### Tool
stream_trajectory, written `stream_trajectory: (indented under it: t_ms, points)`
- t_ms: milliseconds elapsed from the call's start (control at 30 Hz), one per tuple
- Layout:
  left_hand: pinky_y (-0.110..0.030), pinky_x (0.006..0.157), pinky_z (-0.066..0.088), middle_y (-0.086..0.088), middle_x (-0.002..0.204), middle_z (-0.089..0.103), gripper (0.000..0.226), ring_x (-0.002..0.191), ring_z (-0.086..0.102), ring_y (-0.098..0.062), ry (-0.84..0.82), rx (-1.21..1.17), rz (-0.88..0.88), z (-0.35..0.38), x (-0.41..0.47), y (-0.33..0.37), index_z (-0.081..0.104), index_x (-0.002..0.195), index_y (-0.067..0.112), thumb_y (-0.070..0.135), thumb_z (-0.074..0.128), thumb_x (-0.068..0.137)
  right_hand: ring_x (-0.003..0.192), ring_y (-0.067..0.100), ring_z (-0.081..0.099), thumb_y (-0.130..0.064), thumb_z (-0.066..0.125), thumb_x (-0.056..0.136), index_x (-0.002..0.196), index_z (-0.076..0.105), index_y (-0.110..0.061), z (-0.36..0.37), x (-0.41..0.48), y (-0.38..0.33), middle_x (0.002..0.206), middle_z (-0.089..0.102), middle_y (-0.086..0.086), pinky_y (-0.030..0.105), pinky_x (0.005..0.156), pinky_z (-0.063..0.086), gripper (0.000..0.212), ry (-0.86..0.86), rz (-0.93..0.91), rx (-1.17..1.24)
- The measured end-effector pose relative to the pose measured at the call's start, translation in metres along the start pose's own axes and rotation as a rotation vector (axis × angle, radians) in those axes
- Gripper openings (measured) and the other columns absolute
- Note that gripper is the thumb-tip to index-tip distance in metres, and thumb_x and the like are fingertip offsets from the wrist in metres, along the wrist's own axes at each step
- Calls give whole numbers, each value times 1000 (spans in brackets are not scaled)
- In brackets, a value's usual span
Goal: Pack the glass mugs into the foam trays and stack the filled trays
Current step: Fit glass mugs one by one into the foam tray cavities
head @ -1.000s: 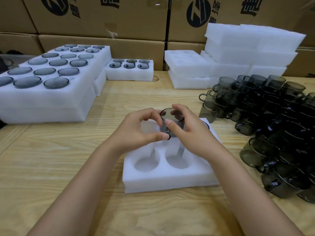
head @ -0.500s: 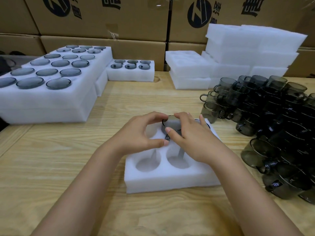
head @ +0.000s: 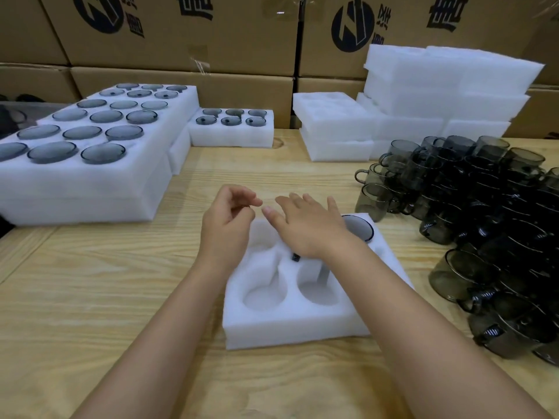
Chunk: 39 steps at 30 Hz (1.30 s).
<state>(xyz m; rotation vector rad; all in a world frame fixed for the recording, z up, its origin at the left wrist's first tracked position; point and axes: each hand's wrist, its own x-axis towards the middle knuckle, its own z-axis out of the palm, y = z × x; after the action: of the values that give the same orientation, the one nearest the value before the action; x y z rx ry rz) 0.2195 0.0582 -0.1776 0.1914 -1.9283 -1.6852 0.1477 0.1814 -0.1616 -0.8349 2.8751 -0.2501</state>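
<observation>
Left hand point(head: 227, 228) loosely curled, empty; right hand point(head: 311, 229) spread flat, empty (above foam tray point(head: 287, 328)).

Pale wood table point(head: 90, 297) (grain visible); printed cardboard boxes point(head: 181, 34) behind.

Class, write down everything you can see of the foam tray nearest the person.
The foam tray is a white, soft-looking, roughly square block lying flat on the wooden table. Round pockets with handle slots are cut into its top. The two near pockets that show are empty; a smoky glass mug sits in the far right one. The right hand and forearm cover part of it, with a dark mug handle showing below the hand.
</observation>
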Motion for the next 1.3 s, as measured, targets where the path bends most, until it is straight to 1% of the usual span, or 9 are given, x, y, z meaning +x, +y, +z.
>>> stream_trajectory:
  t_ms: [200,433,533,600,700,867,1133,1200,1300]
  points:
    - [-18,65,52,-3,91,67,32,79,65,-12,-72,-288,-315,-5,3,-11,63,92,9,-14,43,84,127,31,36,-62,8,93,140,26,-24,3,-3,-4,141,38,6,50,103,18,62,11,36,-77]
    - [-24,59,54,-5,88,70,37,75,66,-18,-73,-352,-332,-10,-1,-14,64,90,5,-5,48,59,122,27,40,-66,9,92,135,38,-21,-2,-4,-2,135,44,4,40,93,25,68,-49,33,1]
    - [-27,60,55,-9,88,70,33,77,66,-24,-62,-395,-345,-10,0,-16,63,86,4,-10,46,61,111,23,46,-62,19,94,124,49,-19,-18,-2,2,126,53,3,35,85,29,60,-96,19,261]
    - [-28,61,55,-9,86,72,37,74,67,-22,-57,-404,-339,-10,0,-17,63,84,5,-5,47,52,106,22,49,-49,32,98,121,53,-16,-31,0,15,123,57,5,33,84,36,45,106,50,450]
    - [-29,60,55,-8,83,73,40,72,66,-22,-57,-413,-328,-10,0,-18,63,85,4,-3,46,48,117,32,47,-29,39,97,120,54,-9,-46,6,51,127,55,14,39,92,43,34,373,252,124]
    - [-28,58,56,-8,82,73,38,70,67,-21,-78,-457,-335,-11,2,-20,63,88,3,0,49,52,115,32,46,-13,45,90,112,56,-9,-43,2,83,121,55,14,35,77,39,25,118,515,-125]
    - [-32,68,54,-11,88,71,20,79,65,-26,-83,-519,-357,-11,2,-22,64,91,6,4,53,74,97,37,53,-4,49,86,92,58,-7,-49,-1,61,97,52,14,32,69,40,12,295,390,-64]
    - [-38,78,52,-11,100,70,30,87,65,-26,-99,-542,-362,-12,1,-21,63,101,8,15,59,72,84,35,49,-7,48,84,68,48,-19,-51,-8,46,82,49,9,31,69,41,20,350,240,-13]
    - [-45,93,47,-11,128,60,57,108,60,-26,-105,-587,-382,-14,2,-20,53,129,13,32,65,76,81,26,53,-15,52,85,70,52,-22,-52,-20,19,82,60,6,31,67,42,16,423,-45,151]
